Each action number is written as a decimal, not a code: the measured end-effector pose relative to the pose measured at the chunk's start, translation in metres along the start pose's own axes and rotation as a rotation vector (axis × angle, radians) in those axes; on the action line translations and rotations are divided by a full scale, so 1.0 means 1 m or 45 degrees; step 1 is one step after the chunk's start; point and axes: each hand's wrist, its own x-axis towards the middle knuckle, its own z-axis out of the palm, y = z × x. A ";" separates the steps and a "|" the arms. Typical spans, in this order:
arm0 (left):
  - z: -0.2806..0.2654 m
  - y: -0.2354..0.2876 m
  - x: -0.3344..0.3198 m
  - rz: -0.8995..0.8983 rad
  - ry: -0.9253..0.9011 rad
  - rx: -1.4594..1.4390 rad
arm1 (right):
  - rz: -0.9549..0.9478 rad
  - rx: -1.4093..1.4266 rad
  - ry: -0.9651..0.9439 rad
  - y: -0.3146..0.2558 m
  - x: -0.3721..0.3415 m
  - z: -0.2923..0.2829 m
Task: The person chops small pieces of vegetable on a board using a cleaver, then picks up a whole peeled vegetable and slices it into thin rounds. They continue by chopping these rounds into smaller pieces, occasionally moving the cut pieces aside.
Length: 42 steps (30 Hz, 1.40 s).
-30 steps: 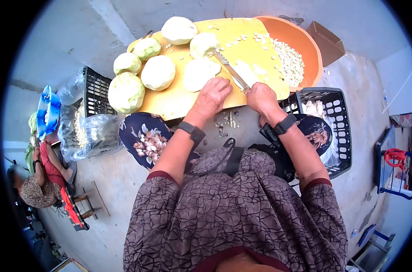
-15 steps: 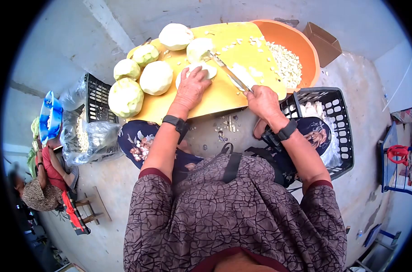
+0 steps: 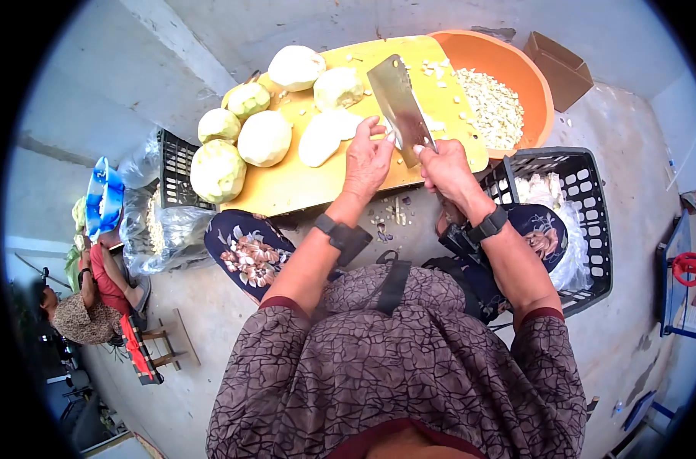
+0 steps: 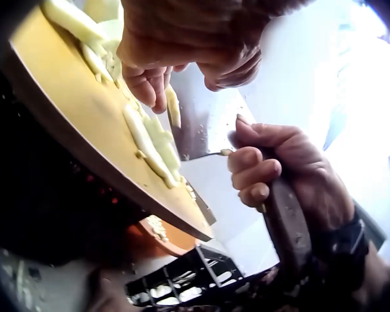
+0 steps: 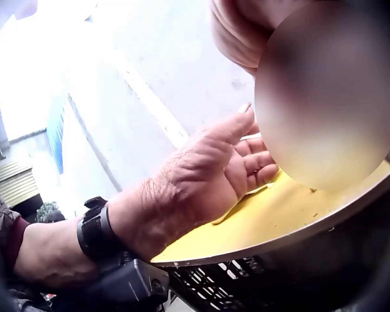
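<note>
In the head view my right hand (image 3: 447, 170) grips a broad-bladed cleaver (image 3: 397, 96), its blade face turned up over the yellow board (image 3: 286, 180). Its dark handle (image 4: 287, 218) shows inside the right fist (image 4: 299, 162) in the left wrist view. My left hand (image 3: 367, 162) is beside the blade, thumb out and fingers bent loosely. A thin pale strip (image 4: 174, 107) lies against the blade near the left fingers (image 4: 149, 88). A pale cut piece (image 3: 322, 139) rests left of that hand. Blur hides part of the right wrist view.
Several peeled pale-green vegetables (image 3: 264, 138) stand on the board's left part. An orange basin (image 3: 543, 96) of small diced pieces adjoins its right end. Black crates (image 3: 599, 222) flank the board, and a cardboard box (image 3: 558, 69) stands behind. Another person (image 3: 88, 317) sits far left.
My left hand went left onto the pale cut piece, then came back right to the blade. The cleaver has turned from nearly edge-on to show its broad face.
</note>
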 end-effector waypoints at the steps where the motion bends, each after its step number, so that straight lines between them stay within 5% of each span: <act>1: 0.003 -0.001 0.002 -0.050 -0.005 -0.046 | 0.000 0.034 -0.007 0.000 0.000 0.001; 14: -0.016 -0.026 0.020 -0.171 0.015 -0.140 | 0.014 0.077 0.000 -0.005 -0.011 -0.012; 18: -0.007 -0.031 0.019 -0.438 0.040 0.027 | -0.030 0.060 0.080 -0.013 -0.013 -0.039; 21: 0.004 -0.032 0.015 -0.316 0.073 0.151 | -0.026 0.039 0.118 -0.020 -0.018 -0.053; 25: -0.015 -0.002 0.015 0.014 -0.229 0.734 | 0.007 -0.011 0.160 -0.019 -0.024 -0.062; 28: -0.028 0.009 0.028 0.706 -0.384 0.975 | 0.053 -0.043 0.160 -0.006 -0.024 -0.063; 33: -0.013 0.001 0.058 0.867 -0.941 1.106 | 0.143 -0.073 0.147 0.015 -0.023 -0.070; 36: -0.004 -0.011 0.066 1.002 -0.961 1.120 | 0.078 -0.084 0.154 0.027 -0.021 -0.074; 42: -0.005 -0.011 0.062 0.869 -0.927 1.116 | 0.095 -0.112 0.206 0.034 -0.024 -0.077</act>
